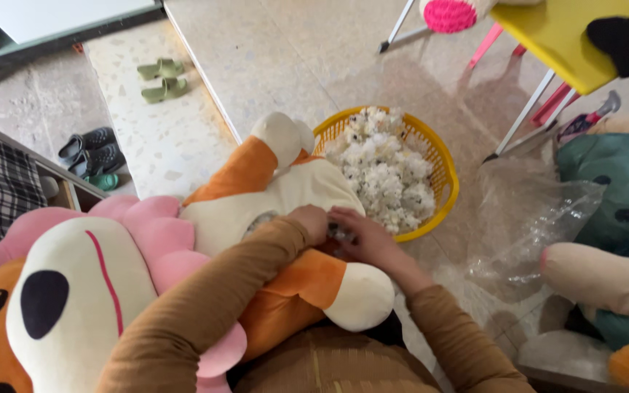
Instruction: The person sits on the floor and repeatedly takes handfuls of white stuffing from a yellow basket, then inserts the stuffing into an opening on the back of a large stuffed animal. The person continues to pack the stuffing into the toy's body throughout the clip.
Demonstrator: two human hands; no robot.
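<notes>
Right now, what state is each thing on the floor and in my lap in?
Large orange and cream plush lion toy: lying across the lap, both hands pressed on its body.
Left hand: closed on the toy.
Right hand: fingers at the same spot.
Round yellow plastic basket: full of white stuffing.
Clear plastic bag: crumpled, flat.

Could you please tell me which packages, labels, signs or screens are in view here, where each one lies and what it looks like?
Clear plastic bag: on the tiled floor right of the yellow basket, crumpled, transparent and glossy; it looks empty, and no print shows on it.
No labels, signs or screens can be made out anywhere else in the head view.
</notes>
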